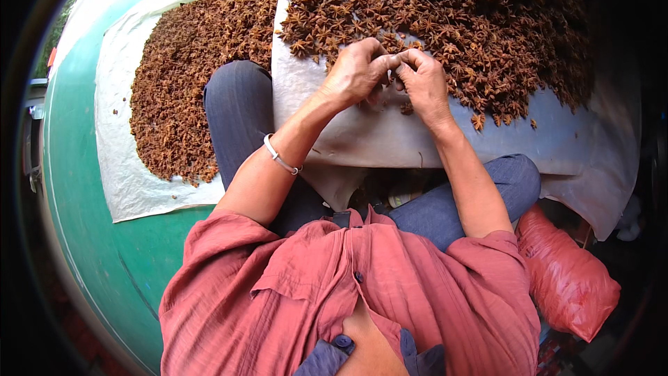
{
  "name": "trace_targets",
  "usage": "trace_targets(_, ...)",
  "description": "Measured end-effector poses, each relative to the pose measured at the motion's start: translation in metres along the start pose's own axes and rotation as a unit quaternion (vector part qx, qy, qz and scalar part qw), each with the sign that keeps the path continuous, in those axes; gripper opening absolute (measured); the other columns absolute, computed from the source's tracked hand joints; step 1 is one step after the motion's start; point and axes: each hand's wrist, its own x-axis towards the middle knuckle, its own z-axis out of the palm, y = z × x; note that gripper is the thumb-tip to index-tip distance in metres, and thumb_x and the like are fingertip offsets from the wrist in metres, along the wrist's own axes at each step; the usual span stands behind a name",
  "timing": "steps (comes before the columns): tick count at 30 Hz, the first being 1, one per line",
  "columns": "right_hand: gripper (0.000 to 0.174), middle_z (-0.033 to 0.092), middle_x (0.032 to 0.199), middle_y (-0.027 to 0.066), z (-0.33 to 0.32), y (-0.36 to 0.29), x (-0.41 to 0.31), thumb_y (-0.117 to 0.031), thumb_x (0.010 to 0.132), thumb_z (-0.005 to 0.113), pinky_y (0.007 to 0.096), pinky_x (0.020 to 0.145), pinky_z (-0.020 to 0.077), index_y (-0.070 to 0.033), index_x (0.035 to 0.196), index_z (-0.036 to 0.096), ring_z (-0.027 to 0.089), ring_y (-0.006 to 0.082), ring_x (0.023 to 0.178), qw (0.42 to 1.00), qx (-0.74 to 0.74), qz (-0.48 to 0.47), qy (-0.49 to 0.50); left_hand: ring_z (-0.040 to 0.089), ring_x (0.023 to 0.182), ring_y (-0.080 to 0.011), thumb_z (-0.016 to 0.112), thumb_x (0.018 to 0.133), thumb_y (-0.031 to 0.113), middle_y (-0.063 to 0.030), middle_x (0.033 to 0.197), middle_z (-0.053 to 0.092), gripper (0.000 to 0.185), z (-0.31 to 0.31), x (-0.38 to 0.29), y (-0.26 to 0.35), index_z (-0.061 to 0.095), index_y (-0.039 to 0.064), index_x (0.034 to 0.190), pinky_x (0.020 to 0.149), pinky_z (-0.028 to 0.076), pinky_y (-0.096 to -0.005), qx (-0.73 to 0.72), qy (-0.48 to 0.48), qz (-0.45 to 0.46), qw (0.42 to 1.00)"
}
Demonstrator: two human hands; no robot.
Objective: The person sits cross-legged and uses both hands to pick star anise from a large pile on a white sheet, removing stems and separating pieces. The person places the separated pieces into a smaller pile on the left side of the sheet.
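Note:
My left hand (360, 70) and my right hand (422, 81) meet fingertip to fingertip above the near edge of a large heap of dried star anise (469, 26). The fingers and thumbs are pinched together; whatever may be between them is too small or too hidden to tell. Beneath lies a pale plastic sheet (360, 136) over a raised surface. A dark loose piece (406, 108) sits on the sheet just below my hands. A few single star anise pods (478, 121) lie at the heap's near edge.
On the left, a second heap of smaller brown pieces (172, 99) is spread on a white sheet (117, 167) over a green floor (78, 141). My bent knees are under and beside the sheet's near edge. A full red plastic bag (569, 277) stands at the lower right.

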Motion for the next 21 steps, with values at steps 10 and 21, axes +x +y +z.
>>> trace_targets(10,0.031,0.071,0.081,0.0122,-0.047,-0.044,-0.007,-0.027,0.092,0.064,0.0337,0.067,0.0545,0.003,0.085,0.069,0.070,0.0209,0.071,0.944,-0.056,0.070,-0.318,0.060,0.105,-0.0242,0.068,0.086,0.014,-0.0074,0.107,0.066,0.011,-0.043,0.009,0.020,0.071,0.011,0.097,0.090,0.045,-0.0429,0.474,0.241,0.295,0.794)
trace_targets(21,0.044,0.067,0.098,0.0081,0.004,-0.005,0.042,-0.018,0.076,0.074,0.0375,0.077,0.0522,-0.012,0.119,0.066,0.067,0.0246,0.086,0.964,-0.250,-0.077,0.039,0.061,0.096,-0.0301,0.072,0.080,0.014,-0.0124,0.098,0.062,0.032,-0.038,0.000,0.010,0.067,0.008,0.111,0.082,0.045,-0.0429,0.515,0.223,0.188,0.806)
